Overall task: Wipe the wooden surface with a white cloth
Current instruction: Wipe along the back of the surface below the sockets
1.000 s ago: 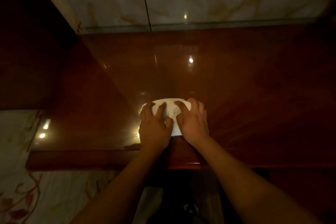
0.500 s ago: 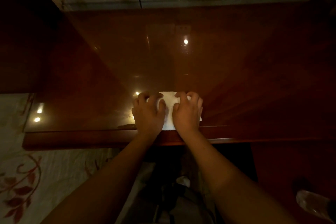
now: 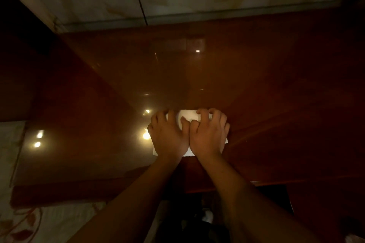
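V. dim, glare spots, edges dark, warped

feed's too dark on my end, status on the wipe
Left hand pressing on white cloth, right hand fingers curled into it. Cloth on wooden surface, toward front edge. Nothing seen in the way.
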